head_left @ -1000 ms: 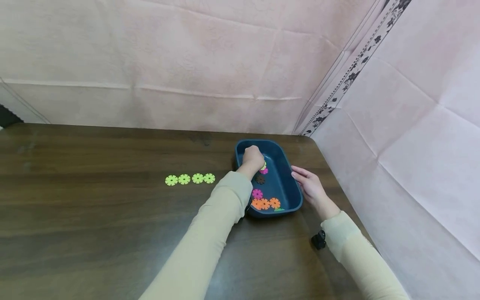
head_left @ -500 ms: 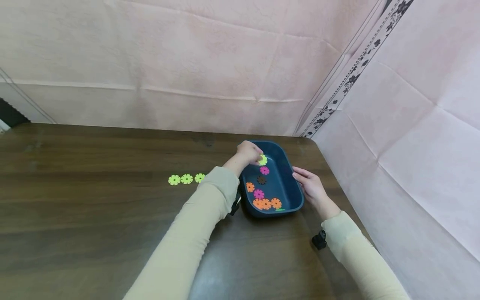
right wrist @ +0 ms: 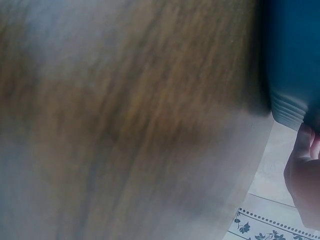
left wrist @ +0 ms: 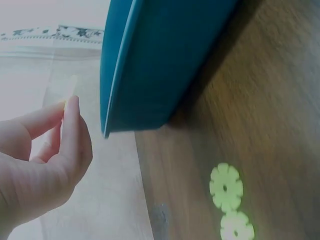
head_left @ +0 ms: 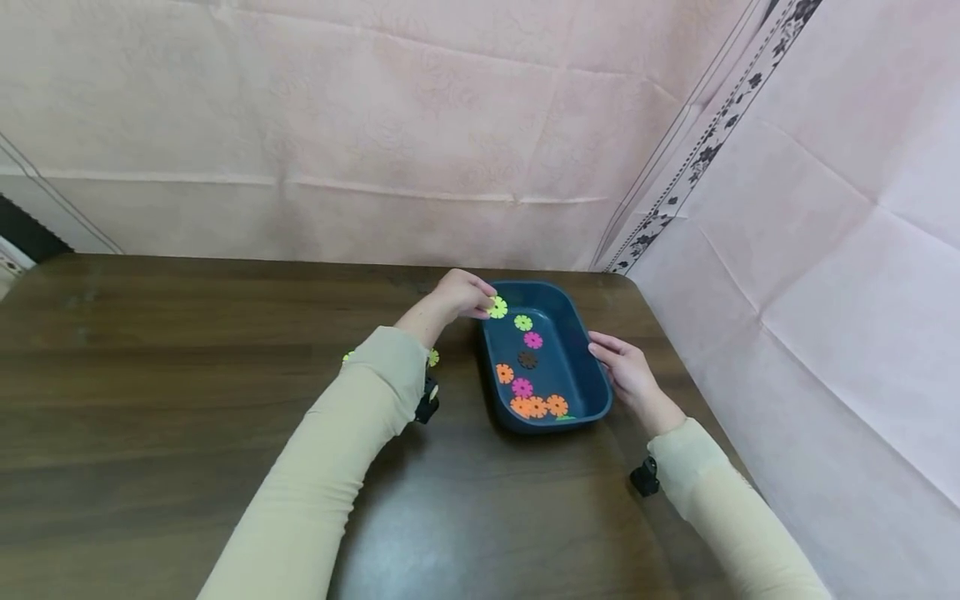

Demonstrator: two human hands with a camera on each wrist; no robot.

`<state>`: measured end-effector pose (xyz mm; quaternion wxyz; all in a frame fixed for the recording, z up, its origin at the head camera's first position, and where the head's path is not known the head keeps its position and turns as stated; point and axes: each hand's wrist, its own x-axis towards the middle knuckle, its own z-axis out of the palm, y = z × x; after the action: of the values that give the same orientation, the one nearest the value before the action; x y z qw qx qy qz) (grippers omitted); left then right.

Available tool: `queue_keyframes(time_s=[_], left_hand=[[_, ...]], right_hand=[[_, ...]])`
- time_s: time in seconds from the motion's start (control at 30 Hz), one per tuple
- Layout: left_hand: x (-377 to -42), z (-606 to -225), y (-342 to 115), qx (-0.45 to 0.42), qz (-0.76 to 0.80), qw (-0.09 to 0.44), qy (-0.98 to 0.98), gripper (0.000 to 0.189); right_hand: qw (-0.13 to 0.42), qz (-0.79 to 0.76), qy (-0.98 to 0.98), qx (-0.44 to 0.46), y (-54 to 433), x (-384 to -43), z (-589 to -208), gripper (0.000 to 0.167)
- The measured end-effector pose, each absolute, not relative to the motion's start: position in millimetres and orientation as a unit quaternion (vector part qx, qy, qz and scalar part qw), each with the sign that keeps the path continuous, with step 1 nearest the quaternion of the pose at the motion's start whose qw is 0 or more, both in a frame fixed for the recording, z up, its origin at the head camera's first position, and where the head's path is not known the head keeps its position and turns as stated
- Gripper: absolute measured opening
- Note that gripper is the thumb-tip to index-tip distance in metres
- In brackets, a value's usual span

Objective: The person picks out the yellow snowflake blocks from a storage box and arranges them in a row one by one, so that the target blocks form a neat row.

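My left hand (head_left: 457, 294) pinches a yellow-green flower-shaped disc (head_left: 497, 307) between thumb and fingers, over the left rim of a dark blue plastic bin (head_left: 573, 367). In the left wrist view, the pinched disc is a thin pale edge at the fingertips (left wrist: 72, 102). My right hand (head_left: 626, 371) holds the bin's right side at the rim. A green disc (head_left: 523, 322), a pink disc (head_left: 532, 340), a brown disc (head_left: 527, 360) and several orange discs (head_left: 557, 405) lie in the bin. Another pink disc (head_left: 521, 387) is among them.
The bin stands on a brown wooden table (head_left: 187, 350). A row of yellow-green discs (left wrist: 226, 187) lies left of the bin, mostly hidden by my left arm in the head view. Pale cloth (head_left: 375, 108) hangs behind the table, more (head_left: 847, 275) along the right.
My left hand has come up out of the bin and moved left to its rim, with a yellow-green disc now in its pinch. The right hand stays at the bin's side.
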<state>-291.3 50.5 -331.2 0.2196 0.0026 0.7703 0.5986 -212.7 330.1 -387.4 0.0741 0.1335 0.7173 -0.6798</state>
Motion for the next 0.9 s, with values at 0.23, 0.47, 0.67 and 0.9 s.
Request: queue_keyframes(time_s=[0.23, 0.47, 0.67, 0.9], left_hand=[[-290, -329, 29, -0.002, 0.62, 0.241, 0.746, 0.03], [-286, -327, 2, -0.003, 0.626, 0.259, 0.736, 0.036], [-283, -331, -24, -0.028, 0.625, 0.271, 0.732, 0.039], [-278, -344, -54, -0.032, 0.613, 0.285, 0.736, 0.039]], right_hand=[[0.075, -0.677, 0.721, 0.13, 329, -213, -386, 0.055], [0.079, -0.668, 0.727, 0.136, 329, -211, -385, 0.054], [0.084, -0.662, 0.731, 0.14, 330, -210, -382, 0.053], [0.085, -0.659, 0.734, 0.139, 328, -210, -380, 0.054]])
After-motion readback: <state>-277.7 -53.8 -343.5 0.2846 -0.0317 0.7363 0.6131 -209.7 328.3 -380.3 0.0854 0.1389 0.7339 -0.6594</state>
